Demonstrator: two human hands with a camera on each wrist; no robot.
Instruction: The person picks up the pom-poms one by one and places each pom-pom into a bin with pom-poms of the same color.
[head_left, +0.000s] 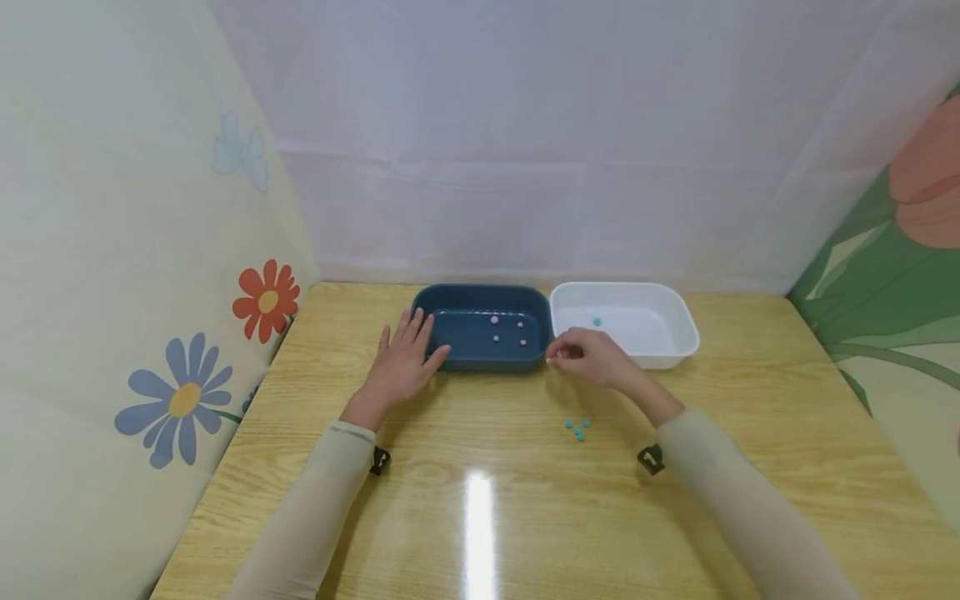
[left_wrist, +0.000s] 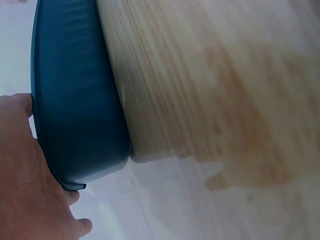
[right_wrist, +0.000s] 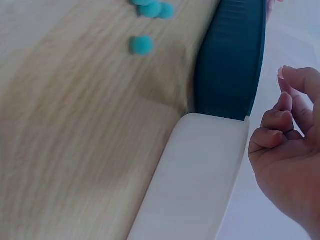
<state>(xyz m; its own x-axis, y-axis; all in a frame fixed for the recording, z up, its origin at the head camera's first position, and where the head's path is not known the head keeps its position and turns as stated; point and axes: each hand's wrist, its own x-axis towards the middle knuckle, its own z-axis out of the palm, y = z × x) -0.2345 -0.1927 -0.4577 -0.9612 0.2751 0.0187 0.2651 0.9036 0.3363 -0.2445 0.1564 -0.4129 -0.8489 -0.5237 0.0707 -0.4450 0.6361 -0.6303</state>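
Observation:
My left hand [head_left: 401, 362] rests with spread fingers on the left end of a dark blue tray [head_left: 480, 364]; in the left wrist view its fingers lie along the rim. Several small pink balls [head_left: 494, 320] lie inside that tray. Where the blue tray meets a white tray [head_left: 663, 362], my right hand [head_left: 592, 357] hovers at the front, thumb and index finger pinched together, other fingers curled. A tiny pale thing shows at its fingertips, too small to make out clearly. One teal ball [head_left: 597, 322] lies in the white tray.
Several teal balls [head_left: 581, 432] sit loosely grouped on the wooden table [head_left: 420, 517], in front of the right hand. Both trays stand side by side near the back curtain [head_left: 480, 208]. Flower-printed cloth [head_left: 180, 400] hangs at the sides.

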